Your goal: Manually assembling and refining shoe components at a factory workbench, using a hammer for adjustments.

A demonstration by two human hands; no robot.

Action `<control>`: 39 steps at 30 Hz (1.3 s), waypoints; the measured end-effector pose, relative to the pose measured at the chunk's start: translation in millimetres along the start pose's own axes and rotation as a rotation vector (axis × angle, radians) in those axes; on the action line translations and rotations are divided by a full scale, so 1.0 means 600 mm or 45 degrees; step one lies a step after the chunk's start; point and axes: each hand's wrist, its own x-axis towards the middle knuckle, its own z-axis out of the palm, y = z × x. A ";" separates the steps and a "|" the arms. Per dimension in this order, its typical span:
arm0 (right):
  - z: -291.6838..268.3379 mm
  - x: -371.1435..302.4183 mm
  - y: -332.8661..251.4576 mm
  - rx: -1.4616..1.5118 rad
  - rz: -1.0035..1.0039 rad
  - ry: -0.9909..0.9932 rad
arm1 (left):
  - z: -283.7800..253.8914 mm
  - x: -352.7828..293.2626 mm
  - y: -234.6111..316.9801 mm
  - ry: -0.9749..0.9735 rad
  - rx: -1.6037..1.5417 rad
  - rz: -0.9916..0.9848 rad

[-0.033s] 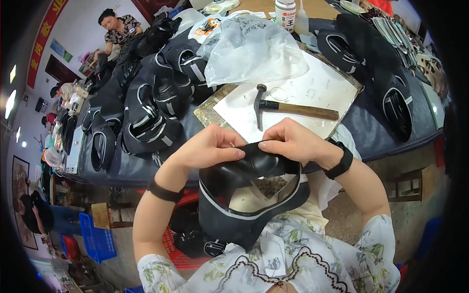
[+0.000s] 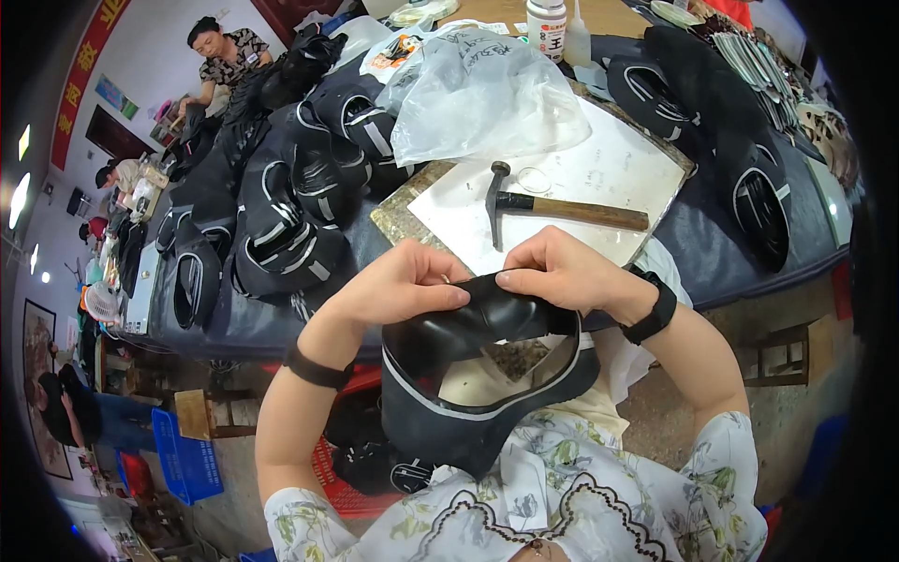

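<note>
Between my hands is a black boot upper (image 2: 449,426), soft and sole-less, with a pale strip along its inner edge and its wide opening facing up. My left hand (image 2: 419,278) pinches its far edge between thumb and fingers. Close beside it, my right hand (image 2: 560,272) pinches the same edge, the thumbs a short gap apart. The upper hangs down over my lap. Just beyond my hands, a hammer (image 2: 571,211) with a wooden handle lies on a white sheet (image 2: 449,211) over a stone slab (image 2: 398,220).
Piles of black uppers (image 2: 290,248) cover the table's left side, and more uppers (image 2: 763,211) lie on the right. A clear plastic bag (image 2: 487,103) and a white bottle (image 2: 547,28) stand behind the hammer. Below are a red basket (image 2: 351,492) and a wooden stool (image 2: 791,356). A co-worker (image 2: 225,56) sits far left.
The lower right part of the boot upper has shifted very slightly to the right. Both hands keep their pinch on its edge.
</note>
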 end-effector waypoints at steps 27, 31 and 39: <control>0.020 0.013 0.026 0.312 -0.068 0.288 | 0.027 0.008 -0.018 0.277 0.137 0.168; 0.007 0.010 0.011 0.613 0.054 0.186 | 0.020 0.012 -0.039 0.283 0.029 0.193; 0.006 0.001 0.003 0.096 -0.125 0.282 | 0.038 0.016 -0.021 0.390 0.340 0.364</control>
